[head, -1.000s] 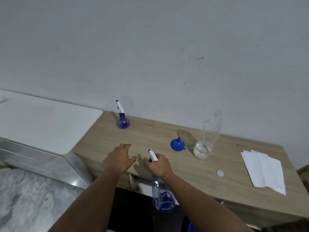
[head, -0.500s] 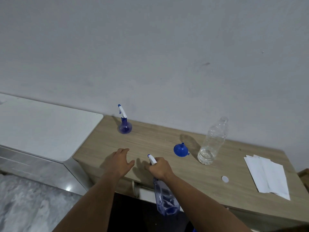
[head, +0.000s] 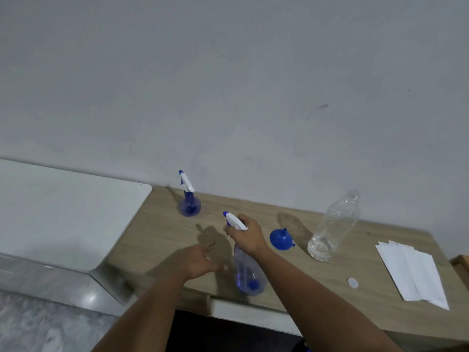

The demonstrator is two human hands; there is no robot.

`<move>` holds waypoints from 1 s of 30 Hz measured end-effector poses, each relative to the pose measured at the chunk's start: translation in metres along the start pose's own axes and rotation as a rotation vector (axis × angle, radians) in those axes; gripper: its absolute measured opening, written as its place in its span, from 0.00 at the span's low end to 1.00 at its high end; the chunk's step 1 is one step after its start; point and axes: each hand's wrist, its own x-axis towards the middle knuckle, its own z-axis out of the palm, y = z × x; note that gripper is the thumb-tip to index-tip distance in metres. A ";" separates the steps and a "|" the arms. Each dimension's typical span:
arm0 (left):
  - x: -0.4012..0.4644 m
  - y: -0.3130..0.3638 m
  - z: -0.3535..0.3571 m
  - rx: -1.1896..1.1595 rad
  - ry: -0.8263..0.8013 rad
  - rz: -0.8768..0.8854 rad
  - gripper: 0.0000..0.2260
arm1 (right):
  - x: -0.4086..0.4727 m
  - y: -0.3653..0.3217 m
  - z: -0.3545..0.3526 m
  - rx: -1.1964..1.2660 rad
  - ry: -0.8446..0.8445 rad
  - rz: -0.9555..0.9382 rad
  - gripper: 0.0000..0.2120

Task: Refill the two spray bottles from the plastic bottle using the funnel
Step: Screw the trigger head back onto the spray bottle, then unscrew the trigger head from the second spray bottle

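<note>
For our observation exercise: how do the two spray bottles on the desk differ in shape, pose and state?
The near spray bottle is tall and slender; the far spray bottle is short and round-bodied. The right hand holds the near one by its neck, near the desk's front edge; the far one stands alone by the wall. Both are blue-tinted with white and blue trigger heads screwed on.

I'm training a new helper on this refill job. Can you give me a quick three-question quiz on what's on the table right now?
1. True or false: the plastic bottle stands uncapped.
2. Which hand grips a spray bottle by its neck?
A. left hand
B. right hand
C. neither
3. Fill in: the blue funnel lies between the right hand and the ____.

Key: 1 true, its white cap lies on the table; 2 B; 3 plastic bottle.
</note>
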 end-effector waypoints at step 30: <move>0.141 -0.005 -0.031 0.017 0.578 0.212 0.22 | 0.123 0.016 0.044 0.102 0.406 -0.054 0.20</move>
